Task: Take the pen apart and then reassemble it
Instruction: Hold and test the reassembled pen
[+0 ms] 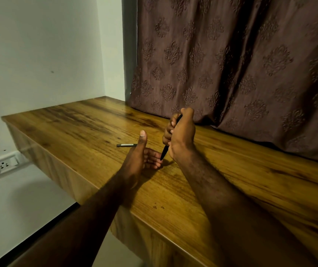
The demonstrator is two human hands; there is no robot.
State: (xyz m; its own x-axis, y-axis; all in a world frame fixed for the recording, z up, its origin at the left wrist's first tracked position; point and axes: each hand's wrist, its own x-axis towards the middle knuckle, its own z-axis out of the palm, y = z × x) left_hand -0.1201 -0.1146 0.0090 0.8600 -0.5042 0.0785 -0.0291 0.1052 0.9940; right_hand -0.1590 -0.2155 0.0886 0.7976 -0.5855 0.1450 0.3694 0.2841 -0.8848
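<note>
Head view: right hand (182,135) fisted around black pen body (165,151) — fingers wrapped tight, tip slanting down toward worktop (77,120). Left hand (138,157) resting on worktop, thumb raised, fingers loosely curled, holding nothing. Detached pen part (126,145) lying flat just beyond left thumb; pale label on it, unreadable. Wall socket (5,165) lower left.

My right hand (181,135) grips the black pen body (165,151), tip down over the worktop (77,122). My left hand (138,157) lies open beside it (thumb up); a loose pen part (126,145) lies mid-worktop.
</note>
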